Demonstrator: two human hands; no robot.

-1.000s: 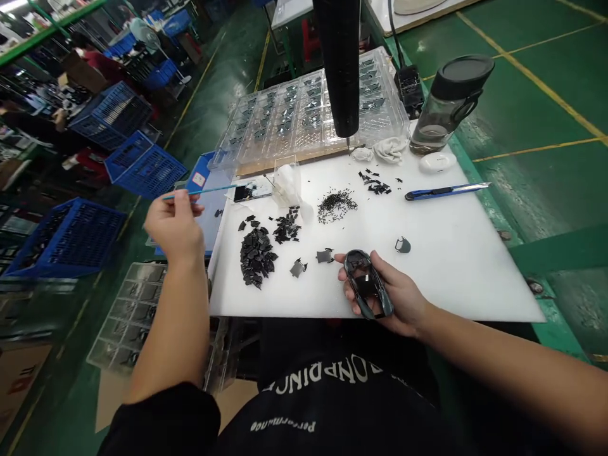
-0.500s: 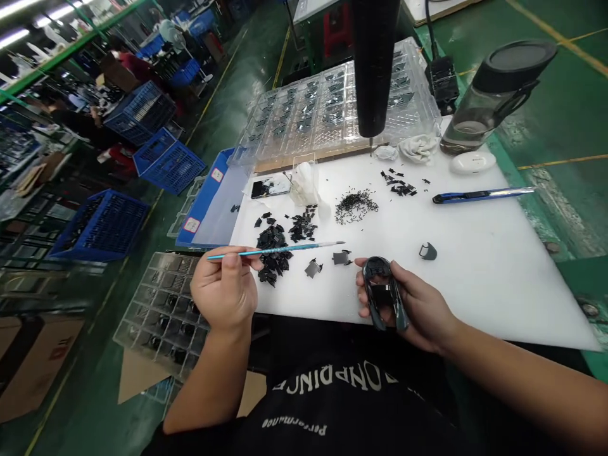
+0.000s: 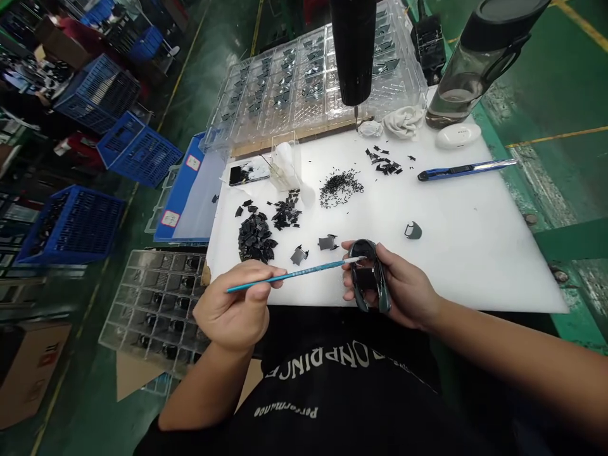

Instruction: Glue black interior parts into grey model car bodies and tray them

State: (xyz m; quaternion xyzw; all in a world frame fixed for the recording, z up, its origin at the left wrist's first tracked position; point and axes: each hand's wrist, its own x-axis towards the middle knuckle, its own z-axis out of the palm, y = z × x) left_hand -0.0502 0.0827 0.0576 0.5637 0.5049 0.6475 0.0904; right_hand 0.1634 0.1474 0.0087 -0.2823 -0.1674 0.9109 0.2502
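Note:
In my left hand [image 3: 235, 304] a thin blue paintbrush [image 3: 304, 271] is pinched between thumb and fingers, its pale tip over the upper part of a black U-shaped plastic part [image 3: 365, 276]. My right hand [image 3: 408, 285] grips that part from the right side, fingertips showing at its left edge. Whether the brush tip touches the part I cannot tell. Just left of the part, two small dark plates [image 3: 327, 242] lie on the white board [image 3: 456, 253]. A small grey curved cap [image 3: 413, 230] rests to the right.
Behind lie a pile of black pins [image 3: 341, 189], heaps of black pieces [image 3: 256, 237], and a blue cutter knife [image 3: 465, 170]. A black electric screwdriver [image 3: 354, 50] hangs over the board. A bottle [image 3: 479, 69] and clear compartment tray [image 3: 304, 76] stand at the back.
My left hand has moved the paintbrush rightward, bringing its tip over the black plastic part. My right hand still holds that part. The whole view has shifted slightly.

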